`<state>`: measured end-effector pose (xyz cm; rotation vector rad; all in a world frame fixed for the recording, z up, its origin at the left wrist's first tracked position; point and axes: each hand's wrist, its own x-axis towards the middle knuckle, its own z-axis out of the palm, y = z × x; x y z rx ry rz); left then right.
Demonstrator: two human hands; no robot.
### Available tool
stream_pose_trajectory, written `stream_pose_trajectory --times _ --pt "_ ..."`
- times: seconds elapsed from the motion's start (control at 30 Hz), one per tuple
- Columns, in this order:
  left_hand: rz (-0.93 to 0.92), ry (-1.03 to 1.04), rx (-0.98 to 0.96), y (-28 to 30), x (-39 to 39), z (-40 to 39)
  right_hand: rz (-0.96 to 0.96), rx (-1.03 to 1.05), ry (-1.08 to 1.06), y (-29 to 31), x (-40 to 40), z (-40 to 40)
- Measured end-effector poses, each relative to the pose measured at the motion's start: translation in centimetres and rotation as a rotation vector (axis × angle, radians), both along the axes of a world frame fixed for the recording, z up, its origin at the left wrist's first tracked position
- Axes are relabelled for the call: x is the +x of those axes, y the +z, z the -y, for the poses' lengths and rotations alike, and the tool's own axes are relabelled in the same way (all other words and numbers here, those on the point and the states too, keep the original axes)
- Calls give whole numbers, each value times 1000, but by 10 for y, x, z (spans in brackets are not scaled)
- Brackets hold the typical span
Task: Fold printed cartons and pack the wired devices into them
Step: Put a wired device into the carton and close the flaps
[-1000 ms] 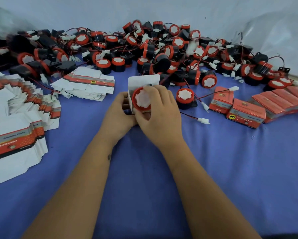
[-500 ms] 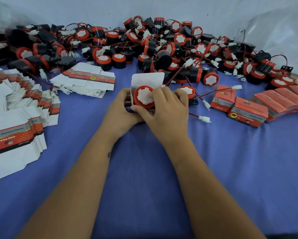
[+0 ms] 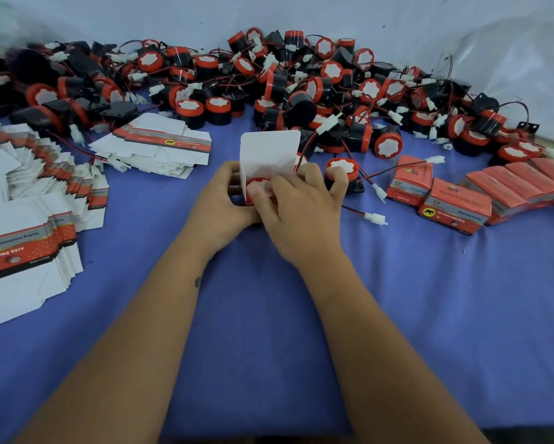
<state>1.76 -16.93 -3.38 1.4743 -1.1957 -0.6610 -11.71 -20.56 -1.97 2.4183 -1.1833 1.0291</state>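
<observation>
At the middle of the blue cloth, my left hand (image 3: 222, 200) grips an open carton (image 3: 269, 155) whose white lid flap stands upright. A red-rimmed round wired device (image 3: 259, 184) sits low in the carton mouth, mostly hidden. The fingers of my right hand (image 3: 296, 211) press on top of that device. Another red and black device (image 3: 341, 169) stands just right of my right hand, its red-black wire ending in a white plug (image 3: 375, 218).
A big heap of wired devices (image 3: 285, 88) fills the back of the table. Flat printed cartons lie in a stack (image 3: 160, 147) behind my left hand and in long rows (image 3: 29, 219) at left. Several closed red cartons (image 3: 455, 208) stand at right.
The device has sunk deeper into the carton under my right fingers, and its white face is now mostly covered. Both hands stayed in about the same place.
</observation>
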Motion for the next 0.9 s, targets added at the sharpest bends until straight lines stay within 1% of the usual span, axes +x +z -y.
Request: stream_pose_trajectory --times 0.07,0.1,0.13,0.17,0.2,0.23,0.27,0.33,0.43,0.5,0.57,0.67,0.7,0.77,0.8,0.83,0.87,0.9 --pt "-14 -2 12 0 0 -1 70 35 20 0 -1 0" --pt "-25 -8 16 1 0 -3 149 50 31 1 -1 1" --pt "-34 -20 19 1 -1 -5 278 61 37 2 -2 2" --pt "-37 -34 26 3 -1 -6 455 95 47 5 -3 4" --pt "-46 -44 38 5 -2 -7 652 181 70 8 -5 5" --pt "-66 -43 55 6 -3 -7 829 311 97 11 -7 7" --pt "-99 -32 76 9 -4 -7 957 442 108 14 -10 10" --pt "-116 12 120 11 -6 -6 1076 631 95 17 -15 17" --pt "59 61 164 9 -11 -4 1159 902 148 18 -18 27" --pt "65 58 174 7 -12 -4 1208 1013 253 18 -20 32" --pt "36 54 181 5 -10 -3 1219 988 380 22 -22 31" --pt "45 66 180 5 -11 -2 1210 881 529 27 -27 25" --pt "50 69 178 5 -12 -2 1176 858 582 27 -29 23" --pt "50 71 177 5 -12 -2 1044 866 683 38 -28 15" --pt "47 70 178 6 -13 -2 957 906 697 43 -25 11" --pt "43 68 178 6 -12 -2 902 970 664 47 -21 8" --pt "41 63 177 5 -12 -2 896 1007 614 49 -18 5" --pt "44 58 174 5 -12 -2 916 958 574 47 -15 5"
